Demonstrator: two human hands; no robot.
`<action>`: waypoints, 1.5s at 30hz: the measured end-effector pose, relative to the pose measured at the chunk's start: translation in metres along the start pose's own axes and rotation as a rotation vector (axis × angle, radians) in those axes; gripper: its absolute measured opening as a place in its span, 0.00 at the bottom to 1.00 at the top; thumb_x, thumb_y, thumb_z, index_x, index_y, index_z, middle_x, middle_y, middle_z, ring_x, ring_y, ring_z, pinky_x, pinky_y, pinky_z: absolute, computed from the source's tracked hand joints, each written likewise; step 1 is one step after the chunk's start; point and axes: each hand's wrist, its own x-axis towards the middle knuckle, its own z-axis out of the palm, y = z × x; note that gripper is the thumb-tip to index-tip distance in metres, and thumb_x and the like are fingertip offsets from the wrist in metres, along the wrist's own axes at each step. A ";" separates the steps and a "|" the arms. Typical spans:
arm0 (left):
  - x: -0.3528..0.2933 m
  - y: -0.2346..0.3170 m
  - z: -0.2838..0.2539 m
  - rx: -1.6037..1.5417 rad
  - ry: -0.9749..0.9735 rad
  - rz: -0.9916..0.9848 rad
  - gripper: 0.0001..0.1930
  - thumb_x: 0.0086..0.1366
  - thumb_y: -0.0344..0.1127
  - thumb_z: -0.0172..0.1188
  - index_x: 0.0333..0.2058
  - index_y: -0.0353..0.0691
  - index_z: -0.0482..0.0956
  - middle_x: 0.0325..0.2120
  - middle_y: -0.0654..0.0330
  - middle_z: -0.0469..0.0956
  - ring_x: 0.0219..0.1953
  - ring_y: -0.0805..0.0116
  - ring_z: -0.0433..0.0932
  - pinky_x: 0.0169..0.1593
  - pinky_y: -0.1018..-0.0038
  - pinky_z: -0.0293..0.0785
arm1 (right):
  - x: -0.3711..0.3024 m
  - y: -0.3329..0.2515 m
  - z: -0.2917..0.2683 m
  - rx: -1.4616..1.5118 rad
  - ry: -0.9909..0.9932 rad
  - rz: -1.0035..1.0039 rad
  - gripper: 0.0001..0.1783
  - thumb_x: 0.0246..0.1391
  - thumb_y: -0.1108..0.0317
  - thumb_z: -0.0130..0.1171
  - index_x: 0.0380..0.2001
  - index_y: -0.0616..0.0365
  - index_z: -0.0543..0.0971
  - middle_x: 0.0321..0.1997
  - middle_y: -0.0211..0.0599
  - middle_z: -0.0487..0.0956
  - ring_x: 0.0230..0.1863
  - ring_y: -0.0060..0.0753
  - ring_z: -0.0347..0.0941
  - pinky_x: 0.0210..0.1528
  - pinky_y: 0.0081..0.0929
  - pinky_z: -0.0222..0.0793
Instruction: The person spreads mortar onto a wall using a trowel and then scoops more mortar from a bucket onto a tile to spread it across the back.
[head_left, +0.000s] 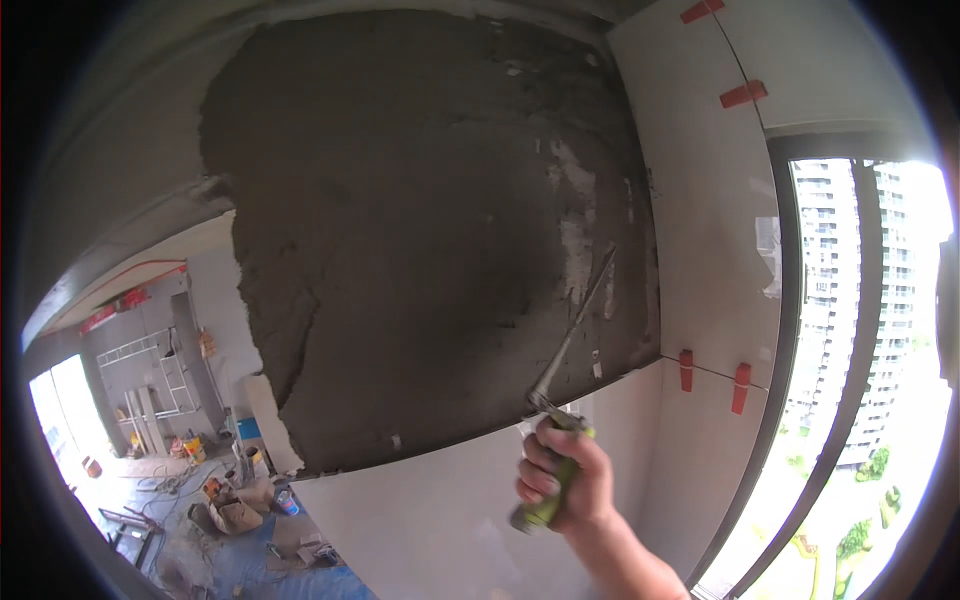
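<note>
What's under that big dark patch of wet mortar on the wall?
Directly below the mortar patch sit pale wall tiles with red levelling clips in the joints. The right hand holds a trowel against the mortar. The wall surface behind the mortar is covered and cannot be seen.

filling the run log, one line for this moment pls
right hand grips trowel | blade on mortar | tiles beside | left hand unseen

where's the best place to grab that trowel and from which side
Grip the trowel by its green handle, as the right hand does now: fingers wrapped around it from below, on the side away from the wall. The handle is the low, thick end; the thin metal blade angles up onto the dark mortar, so it is probably dirty and poor to hold.
</note>
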 end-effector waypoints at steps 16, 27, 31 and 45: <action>-0.079 -0.045 -0.052 0.046 0.218 -0.122 0.23 0.61 0.43 0.59 0.48 0.31 0.74 0.47 0.48 0.77 0.49 0.56 0.75 0.53 0.62 0.69 | 0.052 0.093 0.050 -0.189 -0.108 0.196 0.05 0.49 0.74 0.53 0.30 0.59 0.68 0.21 0.35 0.67 0.17 0.31 0.65 0.22 0.32 0.64; -0.130 -0.062 -0.027 0.064 0.170 -0.136 0.22 0.62 0.44 0.58 0.48 0.32 0.74 0.46 0.48 0.77 0.48 0.55 0.75 0.52 0.62 0.70 | 0.044 -0.007 0.058 -0.464 -0.257 0.264 0.19 0.55 0.53 0.47 0.24 0.59 0.68 0.18 0.32 0.65 0.14 0.26 0.62 0.19 0.26 0.61; -0.156 -0.074 -0.009 0.047 0.165 -0.173 0.22 0.62 0.44 0.57 0.48 0.32 0.74 0.46 0.48 0.77 0.48 0.55 0.75 0.52 0.62 0.70 | 0.030 -0.036 0.063 -1.246 -0.287 -0.134 0.28 0.58 0.44 0.55 0.38 0.62 0.68 0.22 0.32 0.72 0.24 0.28 0.73 0.28 0.25 0.68; -0.060 -0.043 0.044 -0.047 0.134 0.015 0.21 0.62 0.44 0.56 0.47 0.32 0.74 0.46 0.48 0.78 0.47 0.55 0.76 0.51 0.62 0.70 | 0.056 -0.010 0.052 -2.490 -0.608 -0.956 0.26 0.50 0.49 0.65 0.30 0.62 0.67 0.16 0.42 0.74 0.17 0.41 0.76 0.17 0.32 0.72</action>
